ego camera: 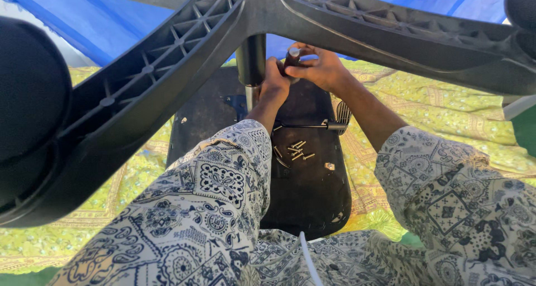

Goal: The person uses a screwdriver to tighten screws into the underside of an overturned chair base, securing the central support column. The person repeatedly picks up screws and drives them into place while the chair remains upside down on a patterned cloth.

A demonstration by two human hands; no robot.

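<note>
Patterned sleeves (212, 208) in navy and cream fill the near view, both arms reaching forward under an upturned office chair base (167, 68), its ribbed black plastic spokes fanning overhead. At far left a black caster wheel (28, 113) bulges close. Moving right, the gas-lift column (251, 60) drops from the hub toward the black seat underside (307, 196), which lies flat on a yellow-green patterned cloth (446, 107). The left hand (274, 85) is curled shut just beside the column, touching the other hand; what it pinches I cannot tell. The right hand (318, 68) is closed around a dark screwdriver handle (292, 56), held upright just right of the column. Loose silver screws (296, 149) lie scattered on the seat underside, near a ribbed lever paddle (343, 114). That handle looks rigid, light and smooth, best gripped around its thick middle; the screws look small and prone to rolling. Blue tarpaulin (111, 18) hangs behind.
</note>
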